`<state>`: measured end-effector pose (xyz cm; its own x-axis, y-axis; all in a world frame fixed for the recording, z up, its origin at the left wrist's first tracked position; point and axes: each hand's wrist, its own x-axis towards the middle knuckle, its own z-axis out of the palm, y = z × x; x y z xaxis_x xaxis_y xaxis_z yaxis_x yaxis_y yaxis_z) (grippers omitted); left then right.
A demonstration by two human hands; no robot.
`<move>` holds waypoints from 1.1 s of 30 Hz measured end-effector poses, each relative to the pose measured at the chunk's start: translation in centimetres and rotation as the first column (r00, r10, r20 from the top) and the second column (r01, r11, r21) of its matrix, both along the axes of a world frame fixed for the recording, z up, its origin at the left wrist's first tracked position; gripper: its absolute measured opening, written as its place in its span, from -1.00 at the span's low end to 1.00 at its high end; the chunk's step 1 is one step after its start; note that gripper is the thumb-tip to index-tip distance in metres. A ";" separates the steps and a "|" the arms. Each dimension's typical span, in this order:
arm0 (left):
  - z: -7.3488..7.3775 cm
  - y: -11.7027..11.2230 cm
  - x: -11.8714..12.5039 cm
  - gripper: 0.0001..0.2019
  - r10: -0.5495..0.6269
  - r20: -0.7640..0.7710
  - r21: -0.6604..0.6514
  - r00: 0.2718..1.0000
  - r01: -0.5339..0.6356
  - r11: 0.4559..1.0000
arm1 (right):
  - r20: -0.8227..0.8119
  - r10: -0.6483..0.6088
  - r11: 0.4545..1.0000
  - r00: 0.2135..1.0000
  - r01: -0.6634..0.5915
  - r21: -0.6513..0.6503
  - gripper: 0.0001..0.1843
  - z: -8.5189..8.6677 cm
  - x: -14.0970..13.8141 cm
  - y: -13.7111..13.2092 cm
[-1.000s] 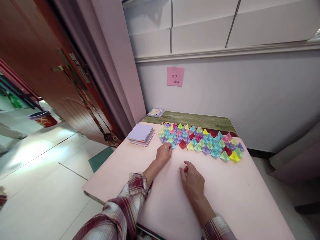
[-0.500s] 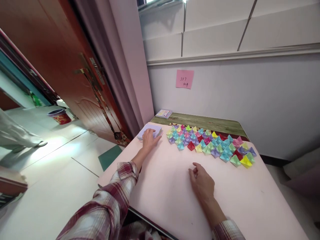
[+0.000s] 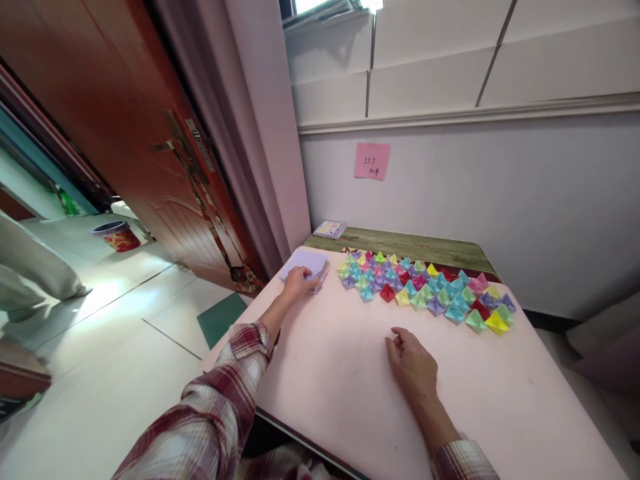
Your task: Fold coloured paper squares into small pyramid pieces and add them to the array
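A stack of square paper sheets [image 3: 306,260], lilac on top, lies at the table's far left. My left hand [image 3: 299,283] is at the stack's near right corner, its fingers and thumb closed on the edge of the lilac paper. At the right edge of the stack the sheets look slightly parted. Over the middle of the table rests my right hand [image 3: 414,363], fingers loosely curled in and nothing visible in them. Beyond it, several rows of small folded paper pieces [image 3: 421,297] in many colours stand close together.
A small printed pack [image 3: 331,230] lies on the green wood-look strip [image 3: 400,242] behind the pink tabletop [image 3: 320,360]. A pink note [image 3: 372,161] is on the wall. To the left are a wooden door [image 3: 125,100], a bin [image 3: 117,235] and another person's legs [image 3: 35,260].
My left hand has drawn back from the top of the stack to its near right corner, with the fingers closing there. My right hand stays about the same. The view has shifted slightly.
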<state>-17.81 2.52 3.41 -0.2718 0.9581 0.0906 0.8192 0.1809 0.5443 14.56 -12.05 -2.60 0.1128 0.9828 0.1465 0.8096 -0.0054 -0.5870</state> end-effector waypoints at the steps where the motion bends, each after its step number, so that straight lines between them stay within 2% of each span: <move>1: 0.0 -0.1 -0.2 -0.60 -0.011 0.017 0.004 1.000 0.011 1.000 | 0.002 -0.001 1.000 1.000 0.001 -0.001 -0.66 0.0 0.0 0.0; 8: -0.4 -0.3 -0.9 -0.63 -0.027 0.123 0.038 0.992 0.023 0.999 | 0.023 -0.012 1.000 1.000 0.012 -0.008 -0.66 -0.2 -0.1 0.0; 15: -0.1 -0.6 -0.8 -0.76 -0.013 0.186 0.051 0.983 0.004 0.999 | 0.020 -0.015 1.000 1.000 0.015 -0.002 -0.67 -0.3 -0.1 0.0; 28: -0.2 -0.4 -0.8 -0.91 0.122 0.126 0.085 0.985 -0.133 0.987 | 0.010 -0.003 1.000 1.000 0.003 -0.008 -0.67 0.0 -0.1 -0.1; 33: 1.4 -1.5 0.1 -0.92 0.061 0.042 0.203 0.997 -0.069 0.977 | 0.006 -0.003 1.000 1.000 0.003 0.001 -0.67 -0.1 0.0 0.0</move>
